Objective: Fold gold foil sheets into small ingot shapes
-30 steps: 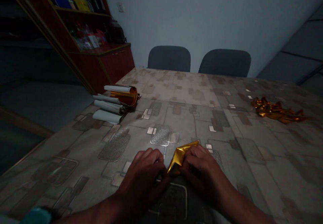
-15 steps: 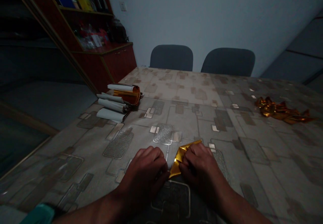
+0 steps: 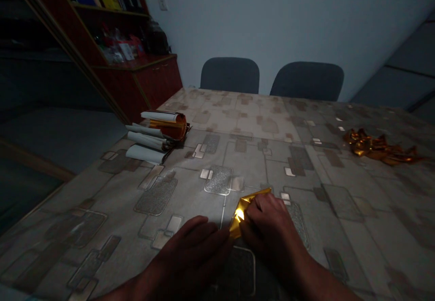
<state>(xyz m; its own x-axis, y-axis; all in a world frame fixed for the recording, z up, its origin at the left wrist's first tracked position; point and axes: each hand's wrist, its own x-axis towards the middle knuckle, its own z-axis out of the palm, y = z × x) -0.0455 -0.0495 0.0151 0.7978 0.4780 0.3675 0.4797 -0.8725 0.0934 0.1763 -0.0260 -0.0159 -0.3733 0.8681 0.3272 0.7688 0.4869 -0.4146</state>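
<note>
A folded piece of shiny gold foil paper (image 3: 239,214) lies aslant on the table in front of me. My right hand (image 3: 268,217) is closed over its right side, fingers bent and thumb tucked in, so part of the paper is hidden. At the paper's lower left corner, the fingertips of my left hand (image 3: 200,251) reach the gold edge. The fingers of that hand are stretched out rather flat, palm down, and its thumb is hidden beneath. To the far right lies a row of folded gold foil pieces (image 3: 380,147).
At the left stands a curled stack of gold and white paper sheets (image 3: 149,140). A patterned cloth covers the table (image 3: 217,151). Two grey chairs (image 3: 230,75) are behind its far edge, beside a reddish-brown cabinet (image 3: 159,79) with shelves.
My left hand has straightened its curled fingers and dropped slightly lower. My right hand and the gold foil paper have barely moved. The view has shifted a little.
</note>
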